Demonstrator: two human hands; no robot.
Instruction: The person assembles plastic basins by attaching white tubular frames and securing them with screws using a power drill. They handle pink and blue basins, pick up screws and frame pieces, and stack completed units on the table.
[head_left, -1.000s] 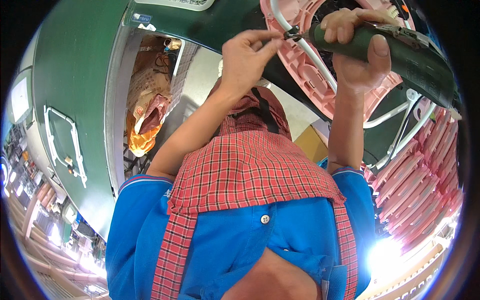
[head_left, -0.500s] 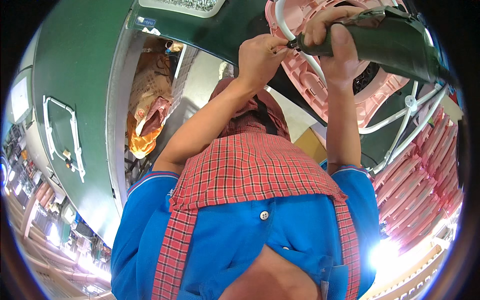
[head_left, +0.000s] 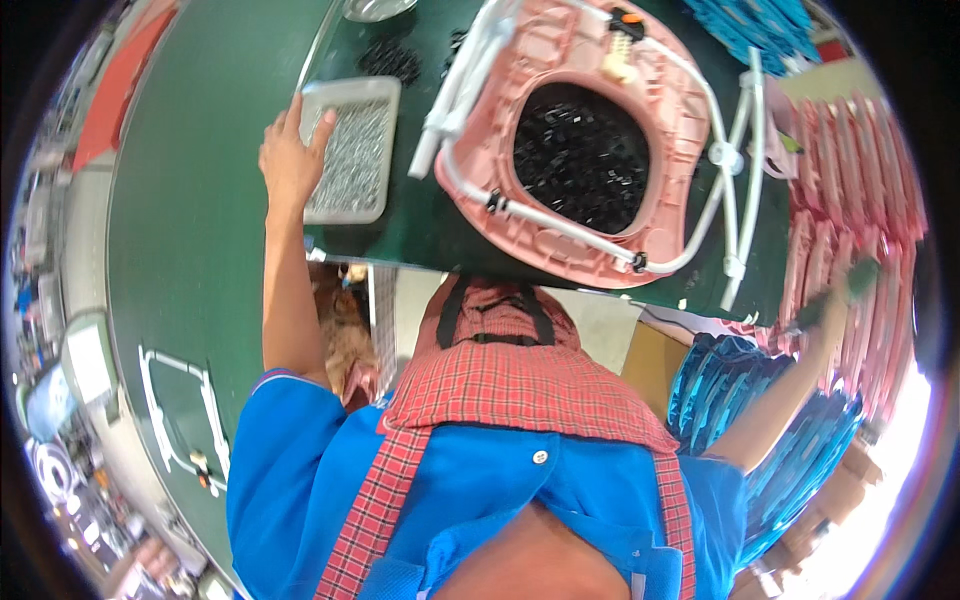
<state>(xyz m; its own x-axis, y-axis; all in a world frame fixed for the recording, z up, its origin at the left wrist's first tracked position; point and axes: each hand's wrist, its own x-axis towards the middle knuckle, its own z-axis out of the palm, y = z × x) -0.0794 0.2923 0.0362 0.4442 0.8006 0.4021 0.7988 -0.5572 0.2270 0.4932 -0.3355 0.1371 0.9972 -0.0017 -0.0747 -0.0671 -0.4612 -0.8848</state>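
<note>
Pink plastic frame (head_left: 555,50) laid on the green surface (head_left: 190,150), left hand (head_left: 290,165) at the tray (head_left: 392,130)

White tubing (head_left: 565,232) is run along the pink frame, black clips (head_left: 497,203) on it; small black parts (head_left: 580,160) are seen in its central opening; the tray, filled with small silvery parts (head_left: 350,160), is set to its left, apart, left rim overlapped by the left hand, fingers spread; right hand (head_left: 832,312) is held out far right, blurred, by a dark green object (head_left: 862,275), whether clamped on it cannot be told; pink pieces (head_left: 860,170) and blue pieces (head_left: 760,420) are stacked at right
</note>
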